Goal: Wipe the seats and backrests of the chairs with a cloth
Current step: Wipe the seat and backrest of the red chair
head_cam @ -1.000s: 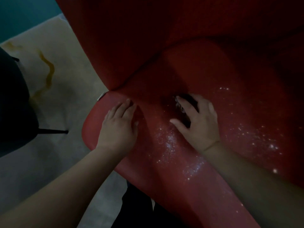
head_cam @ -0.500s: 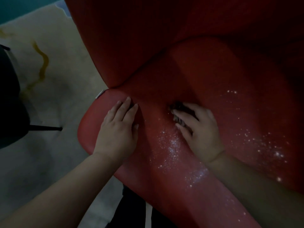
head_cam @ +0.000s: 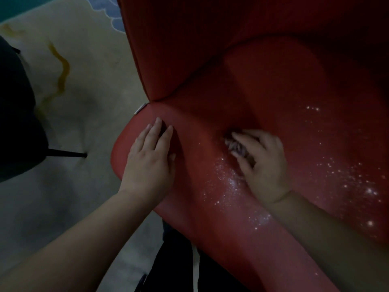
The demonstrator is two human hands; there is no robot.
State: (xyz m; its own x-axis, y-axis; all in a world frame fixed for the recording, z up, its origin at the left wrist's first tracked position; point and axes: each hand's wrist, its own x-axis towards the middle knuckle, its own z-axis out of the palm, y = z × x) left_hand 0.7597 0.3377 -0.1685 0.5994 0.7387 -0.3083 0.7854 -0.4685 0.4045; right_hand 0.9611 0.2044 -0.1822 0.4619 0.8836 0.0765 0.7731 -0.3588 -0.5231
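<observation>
My two forearms come up from the bottom corners of the frame toward the middle. My left hand (head_cam: 148, 163) lies flat on the left edge of the red chair seat (head_cam: 210, 207), left of centre, fingers straight and close together, holding nothing, just pressing on the cushion. My right hand (head_cam: 263, 165), right of centre, has its fingers curled around a small bunched cloth (head_cam: 234, 146), pinning it against the seat; only a greyish crumpled bit shows between my fingers and thumb. Bright specks (head_cam: 227, 182) glitter on the red surface just left of and below that hand, and more are scattered in the right part of the frame. At the bottom centre, under the seat's front edge, something dark shows, too dim for me to tell what. Beyond my hands the red backrest (head_cam: 189, 39) fills the upper middle and right. To the left lies a pale floor (head_cam: 84, 102) with a yellowish streak, and a dark chair (head_cam: 16, 114) with a thin black leg stands at the left edge.
</observation>
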